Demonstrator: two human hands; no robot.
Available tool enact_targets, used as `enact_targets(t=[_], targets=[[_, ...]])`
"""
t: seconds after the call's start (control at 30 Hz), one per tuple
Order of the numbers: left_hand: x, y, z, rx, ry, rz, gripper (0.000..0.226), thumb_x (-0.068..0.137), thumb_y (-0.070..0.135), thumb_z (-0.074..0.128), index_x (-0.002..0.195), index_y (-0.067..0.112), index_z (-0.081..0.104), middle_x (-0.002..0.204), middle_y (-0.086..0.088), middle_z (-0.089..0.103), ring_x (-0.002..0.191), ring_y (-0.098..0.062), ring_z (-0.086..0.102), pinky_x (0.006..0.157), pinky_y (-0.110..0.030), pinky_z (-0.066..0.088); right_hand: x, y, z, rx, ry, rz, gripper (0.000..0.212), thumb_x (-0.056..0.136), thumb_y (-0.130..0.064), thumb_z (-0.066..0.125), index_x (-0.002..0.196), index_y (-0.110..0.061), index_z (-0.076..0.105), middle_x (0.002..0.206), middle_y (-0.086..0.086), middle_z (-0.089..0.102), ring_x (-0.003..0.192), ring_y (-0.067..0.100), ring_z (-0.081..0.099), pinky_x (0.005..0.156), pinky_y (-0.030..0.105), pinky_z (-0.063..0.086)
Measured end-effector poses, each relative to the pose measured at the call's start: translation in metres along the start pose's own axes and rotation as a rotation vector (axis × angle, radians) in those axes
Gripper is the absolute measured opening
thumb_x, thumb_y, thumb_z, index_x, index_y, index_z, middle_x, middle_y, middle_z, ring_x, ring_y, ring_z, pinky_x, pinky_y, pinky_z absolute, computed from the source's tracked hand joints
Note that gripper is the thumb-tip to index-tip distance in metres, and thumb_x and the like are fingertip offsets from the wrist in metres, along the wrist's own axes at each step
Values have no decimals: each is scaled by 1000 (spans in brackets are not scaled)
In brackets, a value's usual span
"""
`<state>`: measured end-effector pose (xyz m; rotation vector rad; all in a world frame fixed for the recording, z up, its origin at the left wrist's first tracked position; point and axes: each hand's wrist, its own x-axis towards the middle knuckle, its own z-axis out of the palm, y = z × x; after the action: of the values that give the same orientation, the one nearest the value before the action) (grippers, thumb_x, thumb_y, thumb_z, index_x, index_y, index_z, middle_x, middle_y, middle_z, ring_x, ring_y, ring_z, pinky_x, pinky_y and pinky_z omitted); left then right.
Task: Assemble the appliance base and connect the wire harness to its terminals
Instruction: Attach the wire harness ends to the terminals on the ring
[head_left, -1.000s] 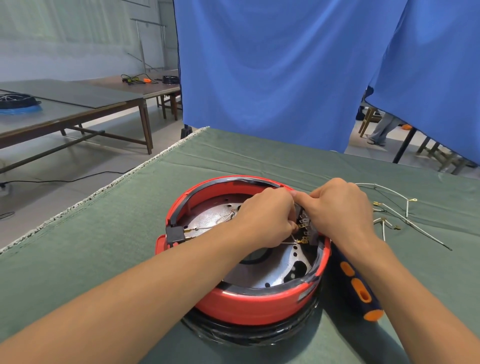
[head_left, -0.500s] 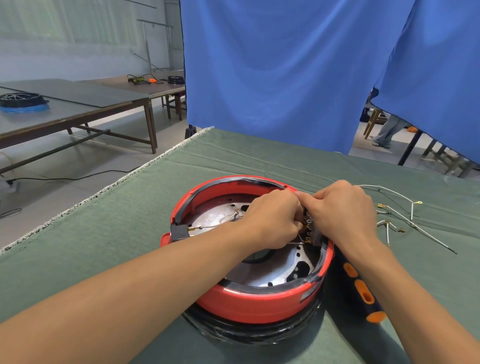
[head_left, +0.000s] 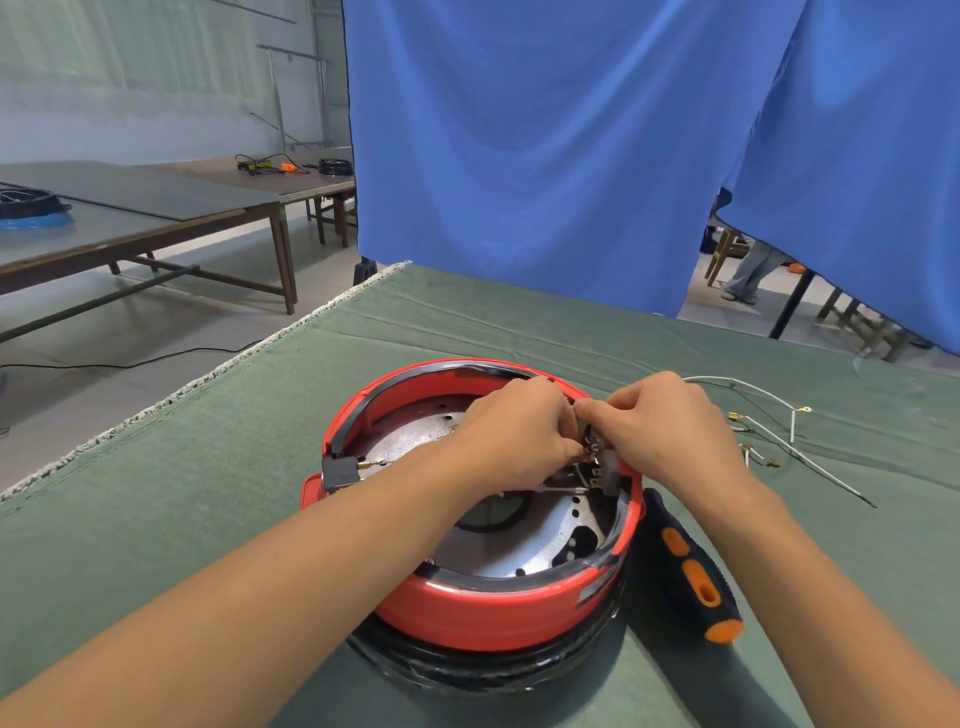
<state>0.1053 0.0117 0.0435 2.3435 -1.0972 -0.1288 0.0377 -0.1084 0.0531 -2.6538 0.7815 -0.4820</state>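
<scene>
Terminal block (head_left: 597, 462) between both hands' curled fingers (head_left: 558, 441).

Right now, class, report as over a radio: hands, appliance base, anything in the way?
Left hand and right hand both pinching at black terminal block inside round red appliance base. Loose white wires and orange-black screwdriver lie right, clear.

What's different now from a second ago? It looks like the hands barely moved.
Very little. Both hands stay bunched at the terminal block on the right inner wall of the red base. The left hand and right hand have only shifted their fingers slightly, fingertips still meeting above the block. Nothing was visibly picked up or let go. The screwdriver and the loose wires lie where they did on the green cloth.
</scene>
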Motion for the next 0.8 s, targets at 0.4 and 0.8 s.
enact_targets(t=[0.4, 0.8], targets=[[-12, 3, -20, 2, -210, -70, 17, 88, 18, 54, 78, 10, 66, 65, -7, 69, 58, -28, 67, 57, -32, 56, -12, -7, -7, -219, 58, -18, 38, 81, -42, 65, 63, -8, 68, 57, 7, 57, 65, 33, 55, 52, 29, 35], [-12, 4, 2, 134, 75, -95, 18, 82, 20, 58, 97, 17, 68, 99, -5, 67, 92, -30, 62, 68, -32, 38, -1, -4, 0, -154, 54, -28, 36, 85, -44, 60, 66, -15, 72, 61, 6, 65, 68, 29, 60, 53, 28, 37]])
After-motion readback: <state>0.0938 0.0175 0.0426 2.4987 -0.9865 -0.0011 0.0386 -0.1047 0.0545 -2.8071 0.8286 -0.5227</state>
